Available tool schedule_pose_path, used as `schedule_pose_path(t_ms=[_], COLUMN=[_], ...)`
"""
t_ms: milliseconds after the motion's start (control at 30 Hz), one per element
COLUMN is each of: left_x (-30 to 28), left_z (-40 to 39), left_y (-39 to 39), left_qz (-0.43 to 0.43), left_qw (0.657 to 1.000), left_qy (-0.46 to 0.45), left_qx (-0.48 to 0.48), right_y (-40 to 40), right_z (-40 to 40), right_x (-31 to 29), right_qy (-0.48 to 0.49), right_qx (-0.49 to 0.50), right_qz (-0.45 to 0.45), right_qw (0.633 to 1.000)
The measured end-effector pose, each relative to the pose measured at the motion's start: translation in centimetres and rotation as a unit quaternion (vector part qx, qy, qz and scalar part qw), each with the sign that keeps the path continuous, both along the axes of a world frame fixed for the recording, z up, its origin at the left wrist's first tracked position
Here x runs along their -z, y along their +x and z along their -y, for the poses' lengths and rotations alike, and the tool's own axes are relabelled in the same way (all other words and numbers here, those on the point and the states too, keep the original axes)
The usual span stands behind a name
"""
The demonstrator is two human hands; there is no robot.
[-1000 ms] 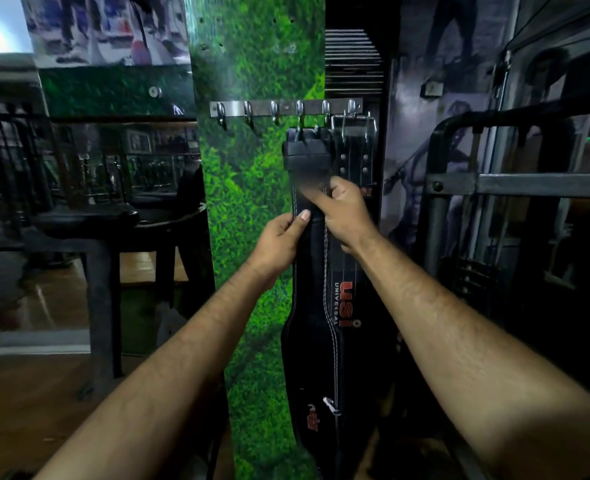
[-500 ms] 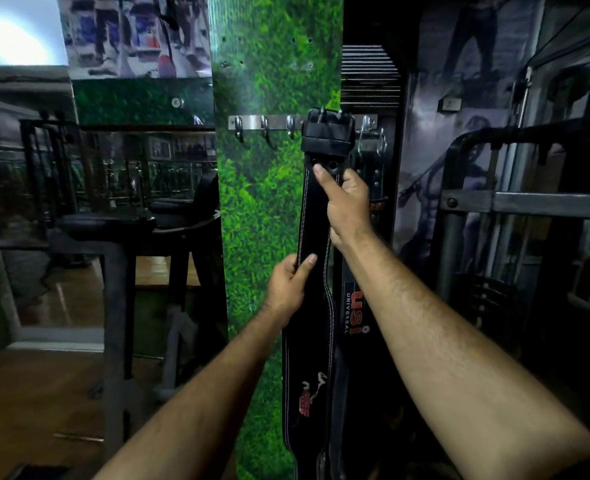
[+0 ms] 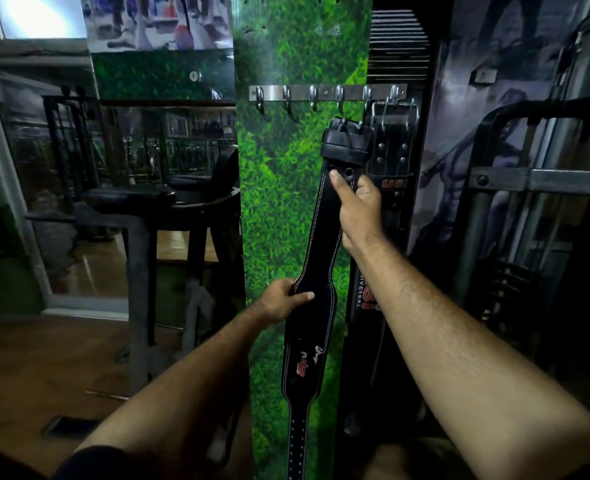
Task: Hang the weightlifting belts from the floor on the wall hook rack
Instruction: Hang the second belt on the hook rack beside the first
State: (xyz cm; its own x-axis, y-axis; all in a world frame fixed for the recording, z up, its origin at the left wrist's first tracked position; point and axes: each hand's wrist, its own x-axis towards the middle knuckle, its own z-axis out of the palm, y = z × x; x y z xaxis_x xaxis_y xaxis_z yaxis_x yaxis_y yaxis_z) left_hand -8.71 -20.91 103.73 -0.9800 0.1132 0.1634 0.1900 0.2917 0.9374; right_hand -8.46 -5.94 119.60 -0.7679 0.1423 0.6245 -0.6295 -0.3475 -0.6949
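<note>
A long black weightlifting belt (image 3: 307, 348) with white stitching hangs upright in front of the green wall panel. Its buckle end sits just below the metal hook rack (image 3: 324, 92), apart from the hooks. My right hand (image 3: 356, 206) grips the belt's upper strap just under the buckle, the thumb pressed on its front. My left hand (image 3: 283, 301) holds the belt's left edge lower down, where it widens. A second black belt (image 3: 392, 147) with red lettering hangs from the rack's rightmost hook, partly hidden behind my right forearm.
The rack's left hooks are bare. A padded gym bench and its metal frame (image 3: 137, 216) stand to the left on the wooden floor. A steel machine frame (image 3: 543, 181) rises on the right. Mirrors line the left wall.
The belt's buckle end has come down from rack level to just below the hooks. My left hand has slid lower along the belt. My right hand keeps its grip under the buckle.
</note>
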Motion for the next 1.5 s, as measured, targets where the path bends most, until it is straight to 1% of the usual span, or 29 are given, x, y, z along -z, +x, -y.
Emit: schedule_pose_path(t_ms=[67,100,167,267,300,367,433,533,600,667,767,867,933,1000,1067,1133,1233,1300,1333,1400,1433,1467,1500], left_x=[-0.8,-1.7,-4.7,-10.6,-12.1,-13.9,-14.0,-13.4,-13.0,-12.9,-12.8,-12.7,-13.0,-13.2,-13.1,-12.6,-11.2,-10.1,-9.7,-9.3,-9.2,-9.2,-9.3], left_z=[0.4,0.3,-0.5,-2.8,-3.5,-4.4,-5.1,-6.4,-7.2,-7.5,-7.7,-7.6,-7.5,-7.5,-7.4,-7.1,-6.9,-6.9,-6.8,-6.6,-6.4,-6.2,-6.1], left_y=[0.4,0.5,0.7,1.4,1.5,1.6,1.5,1.5,1.6,1.8,2.4,2.6,2.7,2.8,2.9,2.7,2.8,3.1,3.2,3.3,3.3,3.3,3.2], left_qz=[0.035,0.033,-0.01,-0.07,-0.092,-0.138,-0.173,-0.204,-0.214,-0.212,-0.202,-0.204,-0.207,-0.201,-0.186,-0.166,-0.137,-0.121,-0.111,-0.095,-0.088,-0.082,-0.077], left_qw=[0.999,0.999,0.999,0.99,0.986,0.981,0.977,0.969,0.961,0.953,0.936,0.924,0.918,0.918,0.916,0.916,0.917,0.918,0.918,0.916,0.916,0.916,0.915], left_qy=[-0.005,0.002,0.036,0.113,0.127,0.127,0.124,0.141,0.169,0.209,0.285,0.32,0.33,0.332,0.343,0.352,0.354,0.353,0.355,0.363,0.366,0.368,0.372], left_qx=[0.009,0.007,0.015,0.055,0.058,0.043,0.025,-0.005,-0.038,-0.054,-0.044,-0.057,-0.075,-0.082,-0.087,-0.103,-0.121,-0.131,-0.136,-0.14,-0.14,-0.138,-0.134], right_y=[-0.1,-0.2,-0.7,-0.9,-0.8,-0.9,-1.1,-1.3,-1.1,-0.7,0.2,0.7,0.8,0.8,0.8,0.7,0.9,1.1,1.3,1.5,1.6,1.6,1.3], right_z=[-0.4,-0.6,-0.6,0.1,0.3,0.3,0.0,-0.6,-0.5,-0.7,-0.8,-0.9,-1.1,-1.4,-1.7,-2.2,-3.3,-4.2,-4.6,-5.3,-5.4,-5.2,-4.9], right_x=[-0.3,-0.4,-0.5,-0.2,-0.1,-0.2,-0.4,-0.1,1.2,3.4,6.6,9.5,11.1,11.5,11.6,12.6,16.6,18.8,19.3,18.7,17.9,16.8,15.6], right_qy=[0.001,0.003,0.008,-0.006,-0.014,-0.023,-0.009,0.059,0.116,0.165,0.19,0.201,0.228,0.246,0.279,0.332,0.416,0.483,0.524,0.6,0.612,0.594,0.544], right_qx=[0.001,-0.002,-0.002,-0.004,-0.008,-0.017,0.003,0.099,0.168,0.215,0.263,0.286,0.28,0.269,0.276,0.267,0.21,0.183,0.176,0.147,0.122,0.094,0.067], right_qz=[0.001,0.002,0.004,0.005,0.003,0.005,0.007,-0.017,-0.038,-0.06,-0.088,-0.101,-0.102,-0.095,-0.082,-0.06,0.005,0.045,0.062,0.104,0.12,0.136,0.137], right_qw=[1.0,1.0,1.0,1.0,1.0,1.0,1.0,0.993,0.978,0.96,0.942,0.931,0.927,0.926,0.916,0.903,0.885,0.855,0.831,0.779,0.772,0.788,0.825])
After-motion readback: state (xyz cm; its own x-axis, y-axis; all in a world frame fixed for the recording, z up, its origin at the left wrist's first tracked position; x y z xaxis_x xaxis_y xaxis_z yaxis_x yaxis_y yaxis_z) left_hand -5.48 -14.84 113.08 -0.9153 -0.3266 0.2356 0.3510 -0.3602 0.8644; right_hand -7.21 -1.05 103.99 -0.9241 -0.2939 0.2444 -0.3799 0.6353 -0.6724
